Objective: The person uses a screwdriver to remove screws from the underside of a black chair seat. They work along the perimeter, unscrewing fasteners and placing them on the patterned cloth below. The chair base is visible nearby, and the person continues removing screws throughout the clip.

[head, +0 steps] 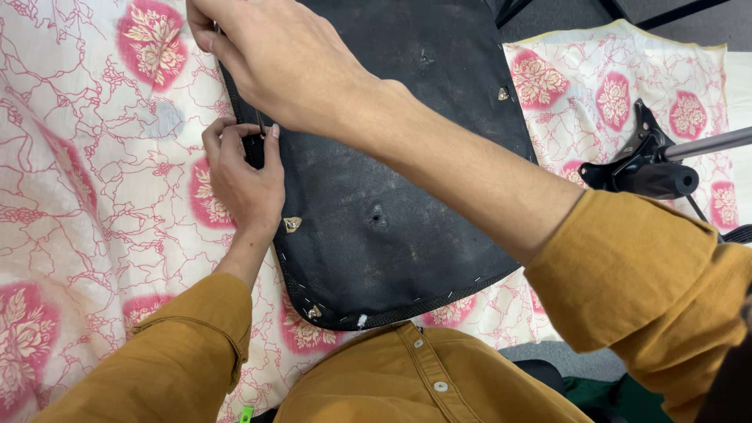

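A black fabric-covered seat panel (392,157) lies upside down on a cream cloth with pink flower medallions (78,196). Staples run along its lower rim, and small metal fittings (292,224) sit near its corners. My left hand (244,178) pinches the panel's left edge between thumb and fingers. My right hand (274,55) reaches across from the right, gripping a thin dark tool (259,124) whose tip meets the panel edge right by my left fingers. Most of the tool is hidden under my right hand.
A black metal chair mechanism with a grey rod (658,168) lies on the cloth at the right. Grey floor (548,16) shows at the top right. My mustard-yellow sleeves and shirt (407,384) fill the bottom.
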